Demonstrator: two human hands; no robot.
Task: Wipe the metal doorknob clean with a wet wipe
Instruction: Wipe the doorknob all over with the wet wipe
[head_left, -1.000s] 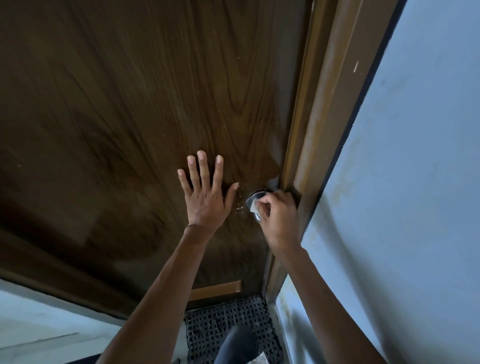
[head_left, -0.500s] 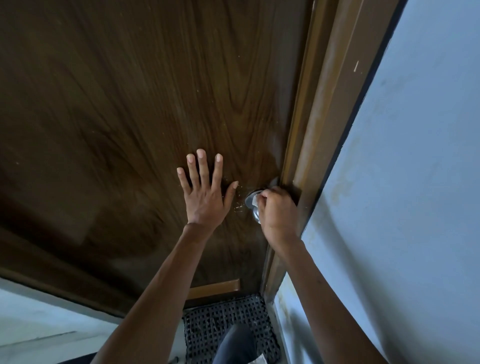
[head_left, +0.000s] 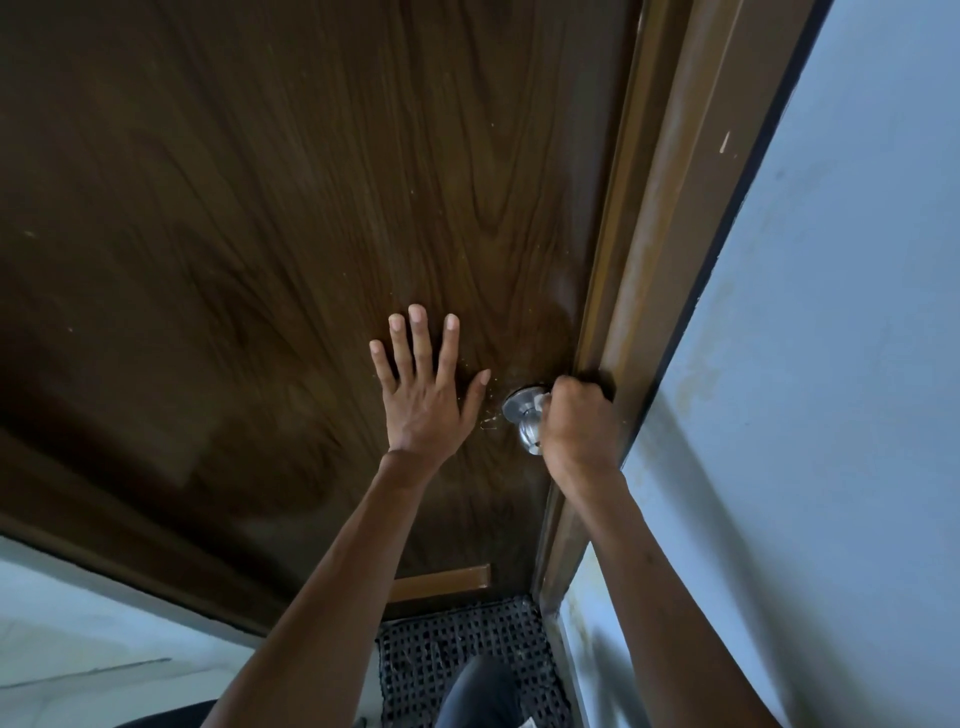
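Observation:
A shiny metal doorknob (head_left: 525, 421) sticks out of a dark wooden door (head_left: 291, 223) close to its right edge. My right hand (head_left: 576, 423) is closed in a fist against the knob's right side, with a small bit of white wet wipe (head_left: 542, 400) showing at its fingers. Most of the wipe and the knob's right half are hidden by the hand. My left hand (head_left: 423, 387) lies flat on the door just left of the knob, fingers spread, holding nothing.
A brown door frame (head_left: 660, 249) runs along the door's right edge, with a pale blue wall (head_left: 831, 415) beyond it. A dark woven mat (head_left: 467, 660) lies on the floor below, and a dark trouser leg stands on it.
My right hand has slid from the knob's front over to its right side, so the knob's left face and round plate now show. The left hand has stayed flat on the door.

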